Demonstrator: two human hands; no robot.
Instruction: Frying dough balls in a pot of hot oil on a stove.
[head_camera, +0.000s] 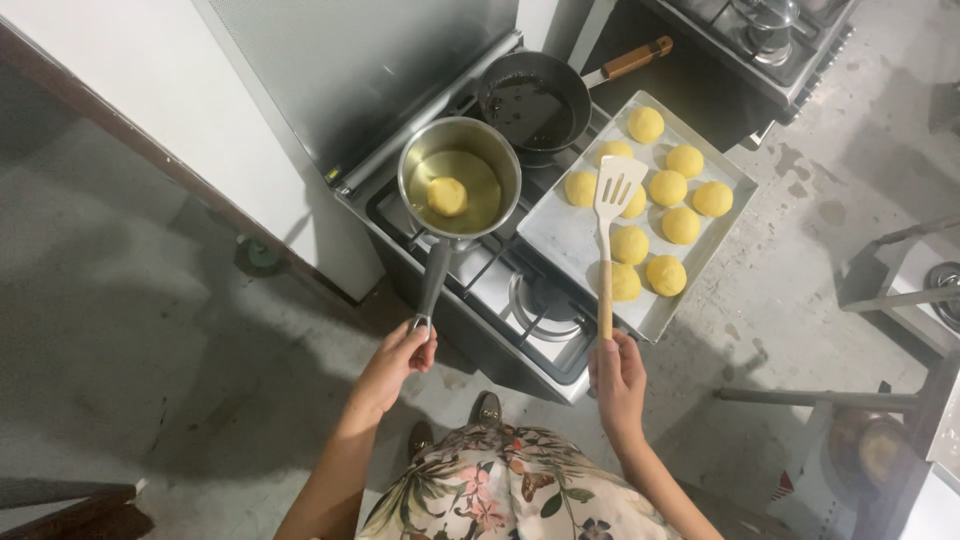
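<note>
Yellow dough ball (447, 196) in oil, left hand (398, 358) gripping saucepan (459, 178) handle, right hand (617, 377) clasping spatula (610, 222) (slotted).

Yellow dough balls (667, 188) — silver saucepan (459, 178)

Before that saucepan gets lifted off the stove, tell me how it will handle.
The saucepan holds oil and a dough ball, so probably front-heavy and apt to slosh. The left hand holds only the end of the long handle, so it may dip.

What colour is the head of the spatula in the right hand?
The spatula head is white, slotted, on a wooden handle; seen in the head view.
</note>
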